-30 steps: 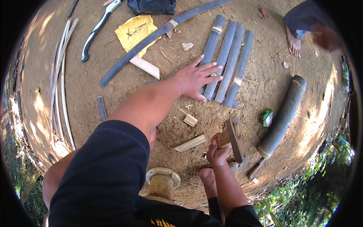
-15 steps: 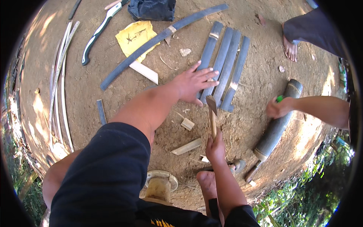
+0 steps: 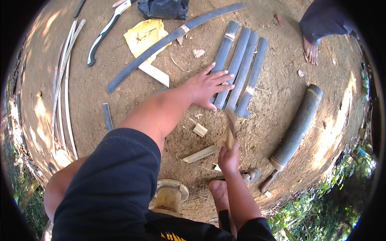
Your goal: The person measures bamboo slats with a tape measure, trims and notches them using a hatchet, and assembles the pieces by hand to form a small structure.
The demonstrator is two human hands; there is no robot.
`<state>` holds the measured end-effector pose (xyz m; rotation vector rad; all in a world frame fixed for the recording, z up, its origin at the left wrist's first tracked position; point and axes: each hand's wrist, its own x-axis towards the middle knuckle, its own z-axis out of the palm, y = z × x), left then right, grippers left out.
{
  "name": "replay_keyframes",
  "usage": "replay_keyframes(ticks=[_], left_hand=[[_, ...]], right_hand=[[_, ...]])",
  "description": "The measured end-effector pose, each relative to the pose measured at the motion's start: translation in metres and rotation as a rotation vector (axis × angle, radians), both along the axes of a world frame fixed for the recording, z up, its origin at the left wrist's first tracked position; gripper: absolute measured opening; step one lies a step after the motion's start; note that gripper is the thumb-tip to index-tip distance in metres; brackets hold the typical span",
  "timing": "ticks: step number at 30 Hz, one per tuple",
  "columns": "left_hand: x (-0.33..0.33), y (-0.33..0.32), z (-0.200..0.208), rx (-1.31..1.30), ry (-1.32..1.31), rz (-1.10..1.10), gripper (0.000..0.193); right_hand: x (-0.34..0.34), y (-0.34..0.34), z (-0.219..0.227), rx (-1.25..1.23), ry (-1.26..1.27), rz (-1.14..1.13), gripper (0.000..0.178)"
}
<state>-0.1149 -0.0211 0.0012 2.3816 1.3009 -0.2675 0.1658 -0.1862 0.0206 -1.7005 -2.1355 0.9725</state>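
Several dark split bamboo strips lie side by side on the ground in front of me. My left hand is spread flat across the strips at the left, fingers apart, pressing on them. A short dark piece sticks out crosswise at their near ends, mostly hidden beneath. Closed around a wooden handle, my right hand holds a hammer just short of those near ends. Motion smears the hammer's head, so its exact shape is hard to make out.
A thick bamboo tube lies at right, a wooden-handled blade at its near end. Another person's foot stands far right. Leftward are a long curved strip, yellow cloth, a handsaw, pale thin strips and offcuts.
The hammer has swung slightly rightward and down, its head now blurred. The other person's hand and forearm have left the bamboo tube and the view. My left hand stays on the strips.
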Motion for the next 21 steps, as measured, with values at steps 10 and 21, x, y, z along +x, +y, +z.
replay_keyframes(ticks=[10,21], left_hand=[[0.001,-0.003,0.001,-0.045,-0.004,0.002,0.107],[0.001,0.000,0.000,-0.005,-0.001,0.015,0.108]], right_hand=[[0.014,-0.010,0.013,-0.004,0.048,-0.047,0.033],[0.008,0.010,0.008,-0.285,-0.087,0.008,0.042]])
